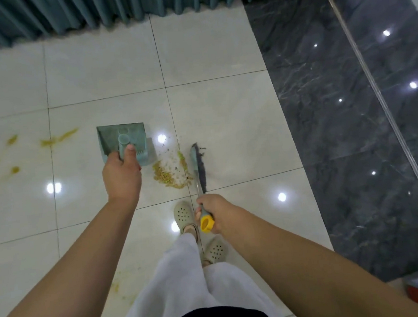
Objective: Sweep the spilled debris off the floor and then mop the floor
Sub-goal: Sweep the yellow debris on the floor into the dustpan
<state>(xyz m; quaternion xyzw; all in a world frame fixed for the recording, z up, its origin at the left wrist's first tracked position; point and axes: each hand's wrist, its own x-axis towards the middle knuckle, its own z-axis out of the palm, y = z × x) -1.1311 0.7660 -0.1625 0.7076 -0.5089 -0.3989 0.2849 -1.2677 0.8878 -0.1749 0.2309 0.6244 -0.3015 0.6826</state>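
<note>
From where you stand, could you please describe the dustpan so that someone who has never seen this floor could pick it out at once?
Start from the teal curtain along the far edge of the pale tiled floor and come towards the person. The dustpan sits on the tiles left of the debris pile, its handle gripped by the left hand. It is the only flat, pale green scoop; the broom is slim and dark-bristled.

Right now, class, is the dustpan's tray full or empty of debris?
Empty, as far as shows. The dustpan tray looks bare green, though the left hand hides part; the debris pile lies on the floor beside it.
</note>
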